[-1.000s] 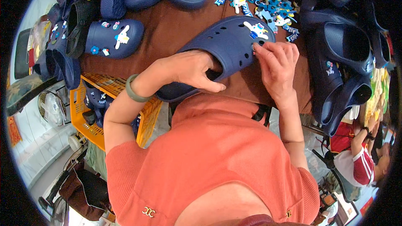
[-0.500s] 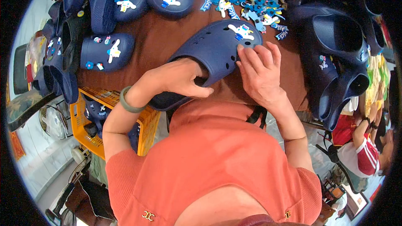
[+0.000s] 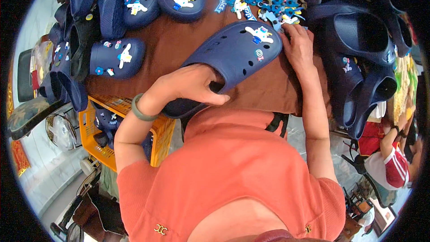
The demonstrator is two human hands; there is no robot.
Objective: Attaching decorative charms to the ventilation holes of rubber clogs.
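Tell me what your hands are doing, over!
Left hand gripping the navy clog at its opening. Right hand at the clog's toe, fingertips by the pile of small charms. More navy clogs crowd both sides of the brown table.

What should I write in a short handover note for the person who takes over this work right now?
Left hand: grips the heel opening of the navy clog and holds it flat on the brown table.
Right hand: at the clog's toe, fingers at the edge of the pile of small charms.
Done: two charms sit on the clog's toe, a white figure and a small round one.
Left: many holes on the clog are without charms.
Nearby: decorated clogs on the left, plain clogs stacked on the right.
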